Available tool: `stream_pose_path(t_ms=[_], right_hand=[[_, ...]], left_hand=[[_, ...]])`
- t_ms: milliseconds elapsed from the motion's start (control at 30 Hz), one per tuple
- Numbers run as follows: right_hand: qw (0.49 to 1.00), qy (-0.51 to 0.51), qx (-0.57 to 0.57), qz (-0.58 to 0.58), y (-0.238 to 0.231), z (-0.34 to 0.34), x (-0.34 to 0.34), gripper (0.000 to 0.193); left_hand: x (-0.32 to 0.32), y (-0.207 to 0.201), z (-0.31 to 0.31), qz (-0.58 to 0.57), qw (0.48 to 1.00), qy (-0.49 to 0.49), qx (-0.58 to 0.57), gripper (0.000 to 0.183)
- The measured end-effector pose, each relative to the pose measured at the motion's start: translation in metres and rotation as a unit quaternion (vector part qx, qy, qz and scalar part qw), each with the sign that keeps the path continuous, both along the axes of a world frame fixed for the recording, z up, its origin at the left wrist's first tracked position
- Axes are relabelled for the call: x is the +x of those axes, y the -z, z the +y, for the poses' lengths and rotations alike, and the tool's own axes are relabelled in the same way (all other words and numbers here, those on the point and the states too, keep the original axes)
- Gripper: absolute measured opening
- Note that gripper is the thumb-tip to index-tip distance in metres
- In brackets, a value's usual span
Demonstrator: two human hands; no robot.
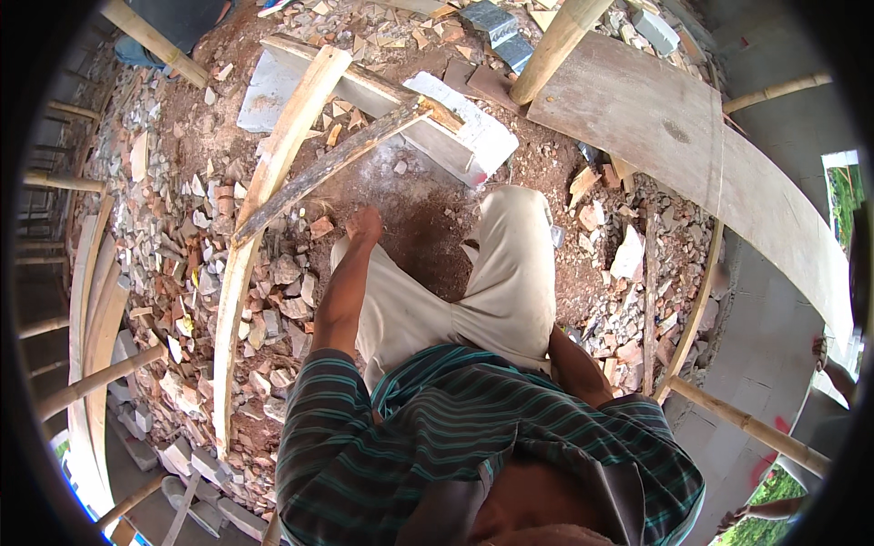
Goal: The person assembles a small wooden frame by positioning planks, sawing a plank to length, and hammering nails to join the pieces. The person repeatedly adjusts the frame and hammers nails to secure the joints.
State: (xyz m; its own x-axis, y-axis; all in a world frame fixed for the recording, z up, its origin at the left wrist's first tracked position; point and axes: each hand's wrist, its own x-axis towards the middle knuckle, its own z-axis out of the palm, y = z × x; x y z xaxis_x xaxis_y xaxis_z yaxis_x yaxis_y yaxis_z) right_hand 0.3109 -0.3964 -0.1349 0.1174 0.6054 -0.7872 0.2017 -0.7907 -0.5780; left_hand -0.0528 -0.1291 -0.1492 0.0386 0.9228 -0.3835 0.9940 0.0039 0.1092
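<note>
My left hand (366,223) rests by my left knee, over the light trousers (414,296). Its fingers point down and away from view, so their grip cannot be made out. My right forearm (579,369) runs down beside my right thigh, and the hand itself is hidden behind the leg. Ahead of the left hand, a dark, weathered wooden strip (337,171) lies slantwise across a long pale plank (266,191). Past my knees sits a white-topped block (473,127), next to a wooden board (373,77).
Broken brick and stone rubble (282,291) covers the ground around me. A plywood sheet (637,109) curves along the right, near an upright bamboo pole (560,50). More bamboo poles (746,426) cross both sides. Another person's hand (822,350) shows at the right edge; blue clothing (173,27) at upper left.
</note>
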Motion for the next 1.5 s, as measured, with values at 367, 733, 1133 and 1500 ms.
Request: stream_pose_path(t_ms=[367, 733, 1133, 1500], right_hand=[[1.000, 0.002, 0.015, 0.000, 0.005, 0.006, 0.005, 0.037], [1.000, -0.011, 0.023, 0.002, 0.001, 0.014, 0.020, 0.037], [0.975, 0.064, 0.210, 0.023, -0.002, 0.031, 0.068, 0.038], [0.931, 0.110, 0.300, -0.179, -0.170, 0.063, 0.029, 0.028]], left_hand=[[0.010, -0.134, -0.042, -0.395, 0.831, 0.092, 0.381, 0.014], [-0.020, -0.224, 0.063, -0.156, 0.953, -0.102, 0.238, 0.030], [-0.023, -0.200, 0.070, -0.267, 0.876, -0.067, 0.395, 0.030], [0.061, -0.164, -0.039, -0.643, 0.639, -0.210, 0.367, 0.017]])
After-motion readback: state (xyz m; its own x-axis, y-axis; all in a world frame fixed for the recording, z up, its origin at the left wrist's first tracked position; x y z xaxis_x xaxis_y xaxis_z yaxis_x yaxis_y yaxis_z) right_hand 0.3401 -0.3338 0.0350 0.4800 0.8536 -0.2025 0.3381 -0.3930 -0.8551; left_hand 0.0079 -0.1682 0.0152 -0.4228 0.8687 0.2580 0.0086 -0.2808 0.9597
